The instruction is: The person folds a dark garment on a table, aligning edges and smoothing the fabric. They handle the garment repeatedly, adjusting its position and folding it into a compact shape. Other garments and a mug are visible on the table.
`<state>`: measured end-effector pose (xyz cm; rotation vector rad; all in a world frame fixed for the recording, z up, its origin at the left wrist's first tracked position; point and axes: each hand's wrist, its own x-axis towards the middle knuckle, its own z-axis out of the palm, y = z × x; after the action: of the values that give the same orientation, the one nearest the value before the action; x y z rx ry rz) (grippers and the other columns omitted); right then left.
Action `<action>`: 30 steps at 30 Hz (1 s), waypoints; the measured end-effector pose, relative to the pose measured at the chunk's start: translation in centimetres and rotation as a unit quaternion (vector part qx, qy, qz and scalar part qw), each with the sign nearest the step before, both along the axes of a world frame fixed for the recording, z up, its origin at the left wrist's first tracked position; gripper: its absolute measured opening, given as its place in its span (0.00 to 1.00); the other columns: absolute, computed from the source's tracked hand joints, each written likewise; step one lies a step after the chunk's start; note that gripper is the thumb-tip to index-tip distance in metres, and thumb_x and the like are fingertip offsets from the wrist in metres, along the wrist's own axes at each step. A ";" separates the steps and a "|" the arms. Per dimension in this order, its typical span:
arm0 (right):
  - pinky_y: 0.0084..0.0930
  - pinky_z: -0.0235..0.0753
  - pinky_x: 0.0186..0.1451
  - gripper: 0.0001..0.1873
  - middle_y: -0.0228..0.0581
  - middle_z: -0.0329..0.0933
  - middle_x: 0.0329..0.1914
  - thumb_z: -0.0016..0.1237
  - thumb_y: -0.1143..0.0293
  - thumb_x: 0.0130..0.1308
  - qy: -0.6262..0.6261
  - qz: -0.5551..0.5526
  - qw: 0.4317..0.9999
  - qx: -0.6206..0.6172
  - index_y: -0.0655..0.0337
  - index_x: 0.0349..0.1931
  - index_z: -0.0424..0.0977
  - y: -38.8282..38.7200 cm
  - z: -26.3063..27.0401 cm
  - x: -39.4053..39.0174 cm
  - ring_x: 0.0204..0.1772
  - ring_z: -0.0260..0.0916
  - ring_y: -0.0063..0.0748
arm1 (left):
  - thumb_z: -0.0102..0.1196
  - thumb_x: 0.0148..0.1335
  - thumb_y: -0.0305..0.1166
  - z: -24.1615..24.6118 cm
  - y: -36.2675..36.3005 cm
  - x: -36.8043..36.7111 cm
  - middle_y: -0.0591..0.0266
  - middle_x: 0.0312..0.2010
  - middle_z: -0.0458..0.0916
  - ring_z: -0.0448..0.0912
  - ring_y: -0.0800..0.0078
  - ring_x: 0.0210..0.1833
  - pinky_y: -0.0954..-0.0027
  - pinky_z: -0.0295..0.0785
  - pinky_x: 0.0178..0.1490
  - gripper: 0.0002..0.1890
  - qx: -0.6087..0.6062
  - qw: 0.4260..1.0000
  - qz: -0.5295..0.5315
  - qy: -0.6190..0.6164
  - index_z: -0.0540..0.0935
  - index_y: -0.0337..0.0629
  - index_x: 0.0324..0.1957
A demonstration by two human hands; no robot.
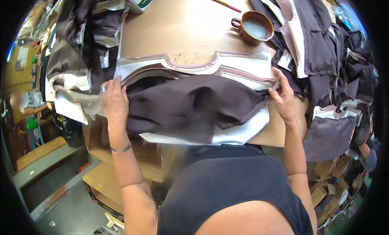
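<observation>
A dark brown fabric garment piece (182, 101) lies bunched across the table edge before me. Its upper border (240, 74) carries a mauve and cream strip. My left hand (115, 100), with a ring on one finger, grips the left end of that border. At the opposite end, my right hand (283, 93) pinches the corner between thumb and fingers. Behind the border lies a white piece (194, 69) with a curved notch and mauve edging. More white material (243, 133) shows under the brown fabric. The cloth under my left fingers is partly hidden.
Dark garment pieces are heaped at left (73, 43) and right (319, 49). A brown mug (256, 28) with whitish contents stands near the right heap, below a red pencil (218, 2). Cardboard boxes (103, 183) sit below the table. Other people's arms show at both sides.
</observation>
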<state>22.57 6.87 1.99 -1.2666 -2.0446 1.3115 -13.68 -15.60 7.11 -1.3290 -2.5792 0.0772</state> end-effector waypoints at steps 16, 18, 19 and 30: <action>0.12 0.67 0.45 0.29 0.35 0.71 0.37 0.45 0.84 0.57 0.318 -0.103 0.935 -0.117 0.64 0.60 0.56 0.3 0.5 -0.1 0.40 0.67 0.16 | 0.53 0.60 0.27 1.9 -5.5 -5.8 0.65 0.38 0.76 0.71 0.79 0.41 0.77 0.64 0.47 0.12 0.313 0.749 0.072 -0.579 0.74 0.35 0.45; 0.11 0.67 0.44 0.27 0.35 0.72 0.38 0.44 0.82 0.59 0.321 -0.097 0.934 -0.125 0.64 0.60 0.57 0.3 0.4 -0.3 0.39 0.67 0.15 | 0.53 0.60 0.28 1.3 -5.6 -5.5 0.65 0.38 0.75 0.71 0.79 0.41 0.77 0.65 0.47 0.12 0.315 0.742 0.085 -0.586 0.74 0.35 0.45; 0.11 0.67 0.44 0.27 0.35 0.72 0.38 0.44 0.83 0.59 0.321 -0.098 0.933 -0.129 0.64 0.60 0.57 0.3 0.4 -0.4 0.39 0.67 0.16 | 0.53 0.60 0.29 1.2 -5.7 -5.4 0.65 0.38 0.75 0.71 0.80 0.40 0.77 0.65 0.46 0.12 0.317 0.739 0.093 -0.587 0.74 0.35 0.45; 0.21 0.68 0.51 0.24 0.44 0.74 0.44 0.43 0.82 0.55 0.198 -0.080 0.977 -0.003 0.64 0.56 0.63 -1.3 0.7 -2.3 0.48 0.71 0.26 | 0.58 0.49 0.25 4.7 2.6 7.6 0.51 0.41 0.75 0.74 0.55 0.45 0.61 0.68 0.47 0.17 0.168 0.971 -0.142 -0.094 0.73 0.36 0.44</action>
<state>20.26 5.54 2.72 -1.0461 -1.6295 1.3664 -6.11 -12.97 11.82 -1.6105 -2.3703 -0.5333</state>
